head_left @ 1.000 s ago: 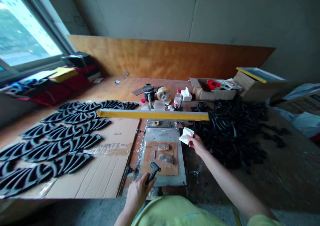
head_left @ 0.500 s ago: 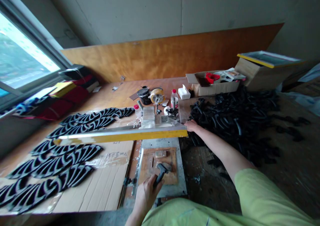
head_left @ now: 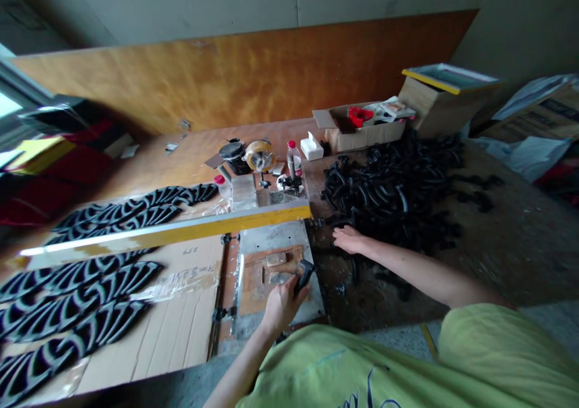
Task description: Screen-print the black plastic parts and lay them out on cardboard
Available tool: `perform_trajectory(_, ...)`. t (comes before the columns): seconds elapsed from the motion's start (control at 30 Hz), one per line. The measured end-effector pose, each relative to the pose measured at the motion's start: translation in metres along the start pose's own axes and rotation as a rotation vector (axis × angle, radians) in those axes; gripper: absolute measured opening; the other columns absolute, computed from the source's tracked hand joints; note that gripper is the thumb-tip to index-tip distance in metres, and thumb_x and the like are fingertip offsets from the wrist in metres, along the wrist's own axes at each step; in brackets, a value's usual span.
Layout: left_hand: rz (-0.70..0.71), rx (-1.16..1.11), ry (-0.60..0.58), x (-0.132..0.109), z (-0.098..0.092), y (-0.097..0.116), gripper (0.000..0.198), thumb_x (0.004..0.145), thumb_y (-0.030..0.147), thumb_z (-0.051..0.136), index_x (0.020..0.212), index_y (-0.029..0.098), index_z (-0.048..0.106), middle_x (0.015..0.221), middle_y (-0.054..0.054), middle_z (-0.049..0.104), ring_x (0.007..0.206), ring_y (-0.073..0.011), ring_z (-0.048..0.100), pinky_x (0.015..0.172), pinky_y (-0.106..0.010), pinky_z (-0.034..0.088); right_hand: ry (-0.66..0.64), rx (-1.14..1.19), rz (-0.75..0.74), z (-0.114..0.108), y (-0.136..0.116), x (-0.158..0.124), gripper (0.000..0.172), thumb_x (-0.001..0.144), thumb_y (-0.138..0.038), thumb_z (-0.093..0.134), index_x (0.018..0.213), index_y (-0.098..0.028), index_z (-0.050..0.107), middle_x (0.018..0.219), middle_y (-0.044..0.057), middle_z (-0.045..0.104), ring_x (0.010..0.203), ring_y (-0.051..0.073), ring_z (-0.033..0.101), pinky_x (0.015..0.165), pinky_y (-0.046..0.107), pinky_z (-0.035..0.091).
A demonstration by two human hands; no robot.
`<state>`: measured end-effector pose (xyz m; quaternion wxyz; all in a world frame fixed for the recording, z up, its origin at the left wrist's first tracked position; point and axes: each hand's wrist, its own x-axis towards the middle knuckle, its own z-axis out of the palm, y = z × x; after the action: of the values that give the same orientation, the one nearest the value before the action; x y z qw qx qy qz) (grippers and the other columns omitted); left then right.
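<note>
My left hand (head_left: 281, 302) is wrapped round a black curved plastic handle (head_left: 306, 272), holding it over the near part of a metal plate (head_left: 296, 233). A wooden board (head_left: 253, 296) with small blocks lies on that plate. My right hand (head_left: 349, 239) is at the left edge of a heap of black plastic handles (head_left: 389, 194), fingers slightly bent and apart; nothing shows in them. Just left of it ends a long yellow-and-silver frame bar (head_left: 203, 227), which stretches left across the plate and over rows of black handles (head_left: 113, 287).
Cardboard (head_left: 181, 317) lies under the rows on the left. Behind the plate stand a black tub (head_left: 235, 158), a roll of tape (head_left: 259, 155), a red-capped bottle (head_left: 294, 160) and a tissue pack (head_left: 312, 149). An open carton (head_left: 368, 137) sits behind the heap.
My right hand has left the end of the frame bar and moved to the heap. My left hand keeps the black handle, now turned and shifted over the board. The view has swung right.
</note>
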<state>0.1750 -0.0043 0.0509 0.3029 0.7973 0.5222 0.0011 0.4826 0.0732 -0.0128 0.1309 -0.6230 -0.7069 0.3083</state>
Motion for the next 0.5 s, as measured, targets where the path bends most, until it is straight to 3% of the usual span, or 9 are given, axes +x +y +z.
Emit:
perform_trajectory(0.03,0.0,0.011,-0.024,0.007,0.0,0.007,0.032,0.098,0.044,0.045,0.096,0.018,0.065,0.079,-0.008,0.074,0.079,-0.0237,0.073,0.062,-0.026,0.04,-0.027,-0.018,-0.002,-0.001,-0.001,-0.013,0.002,0.08,-0.017,0.073,0.082,-0.017,0.071,0.093,0.004,0.07,0.099,0.02,0.065,0.094,0.036,0.049)
perform_trajectory(0.1,0.0,0.03,-0.075,0.023,0.001,0.022,0.035,0.098,0.045,0.044,0.101,0.017,0.066,0.085,-0.011,0.075,0.086,-0.0266,0.074,0.064,-0.027,0.043,-0.129,-0.108,-0.041,-0.007,-0.005,-0.036,0.015,0.068,-0.008,0.076,0.074,-0.02,0.072,0.088,0.002,0.072,0.101,0.02,0.065,0.096,0.032,0.045)
perform_trajectory(0.2,0.029,-0.018,-0.138,0.05,-0.001,0.047,0.041,0.099,0.046,0.043,0.115,0.016,0.066,0.096,-0.013,0.077,0.096,-0.028,0.073,0.073,-0.029,0.048,-0.158,-0.199,-0.085,-0.026,-0.011,-0.063,0.027,0.072,-0.014,0.075,0.096,-0.027,0.076,0.102,0.0,0.073,0.101,0.018,0.066,0.089,0.027,0.046)
perform_trajectory(0.33,0.111,-0.117,-0.121,0.072,-0.002,0.067,0.059,0.097,0.047,0.047,0.145,0.013,0.048,0.122,-0.017,0.071,0.114,-0.0287,0.068,0.09,-0.035,0.051,0.16,-0.264,0.1,-0.058,-0.003,-0.081,0.027,0.088,-0.019,0.062,0.112,-0.026,0.071,0.115,0.003,0.071,0.104,0.019,0.064,0.089,0.028,0.046)
perform_trajectory(0.4,0.169,-0.131,-0.062,0.072,-0.001,0.067,0.061,0.095,0.043,0.053,0.147,0.012,0.045,0.132,-0.018,0.066,0.122,-0.0282,0.063,0.099,-0.037,0.049,0.287,-0.341,0.223,-0.067,0.008,-0.08,0.031,0.09,-0.014,0.056,0.116,-0.022,0.07,0.119,0.007,0.068,0.109,0.02,0.061,0.093,0.03,0.045)
perform_trajectory(0.5,0.234,-0.186,0.016,0.056,-0.001,0.055,0.049,0.094,0.038,0.054,0.137,0.014,0.056,0.132,-0.016,0.066,0.123,-0.0255,0.062,0.104,-0.038,0.046,0.307,-0.473,0.322,-0.068,0.023,-0.073,0.035,0.087,-0.007,0.051,0.114,-0.018,0.071,0.12,0.011,0.067,0.115,0.023,0.054,0.095,0.033,0.043)
